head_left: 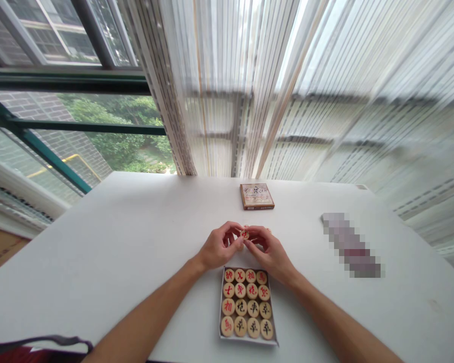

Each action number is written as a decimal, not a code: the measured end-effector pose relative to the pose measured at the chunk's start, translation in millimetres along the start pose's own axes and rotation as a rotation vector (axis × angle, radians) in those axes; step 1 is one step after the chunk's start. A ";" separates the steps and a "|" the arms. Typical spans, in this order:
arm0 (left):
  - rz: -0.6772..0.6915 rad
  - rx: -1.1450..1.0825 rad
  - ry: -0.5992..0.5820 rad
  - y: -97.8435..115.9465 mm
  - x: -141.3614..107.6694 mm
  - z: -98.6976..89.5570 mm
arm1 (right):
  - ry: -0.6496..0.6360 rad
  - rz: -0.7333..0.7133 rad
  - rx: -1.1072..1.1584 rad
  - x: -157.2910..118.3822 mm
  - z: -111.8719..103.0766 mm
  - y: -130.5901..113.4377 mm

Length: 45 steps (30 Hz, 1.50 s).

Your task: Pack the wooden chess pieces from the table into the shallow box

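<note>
Between the fingertips of both hands is a round wooden Chinese chess piece [244, 235] with a red character facing up. My left hand [219, 245] pinches it from the left, and my right hand [267, 247] grips it from the right. A few more pieces show partly behind the fingers, mostly hidden. Just below the hands lies an open box tray [221, 302] filled with rows of round pieces, some marked in red and others in black. Farther back on the table sits a flat printed box lid [257, 195].
The white table [136, 227] reaches to the window and the striped sheer curtain [227, 101]. A blurred-out long object [350, 244] lies on the right side. A dark strap [49, 343] with red fabric is at the lower left edge.
</note>
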<state>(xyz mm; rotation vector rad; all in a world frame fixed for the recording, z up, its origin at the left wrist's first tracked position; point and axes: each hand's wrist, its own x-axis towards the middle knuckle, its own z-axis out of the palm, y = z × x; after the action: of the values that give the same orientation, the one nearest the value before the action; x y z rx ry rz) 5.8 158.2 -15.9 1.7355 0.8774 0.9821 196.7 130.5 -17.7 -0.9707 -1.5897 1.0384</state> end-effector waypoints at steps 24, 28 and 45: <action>-0.036 0.077 -0.002 7.0 3.3 1.3 | 0.010 -0.059 -0.168 1.5 -1.8 -2.6; -0.027 0.026 -0.015 3.0 3.1 2.6 | 0.018 -0.036 -0.152 2.3 -2.1 -2.7; 0.001 0.026 -0.026 1.8 1.7 3.8 | 0.032 0.028 -0.071 2.3 -3.1 -0.8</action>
<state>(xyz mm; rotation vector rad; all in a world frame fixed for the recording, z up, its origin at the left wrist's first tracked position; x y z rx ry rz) 10.1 157.7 -14.7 1.7663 0.8763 0.9503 199.2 132.9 -15.8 -1.0552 -1.6000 0.9856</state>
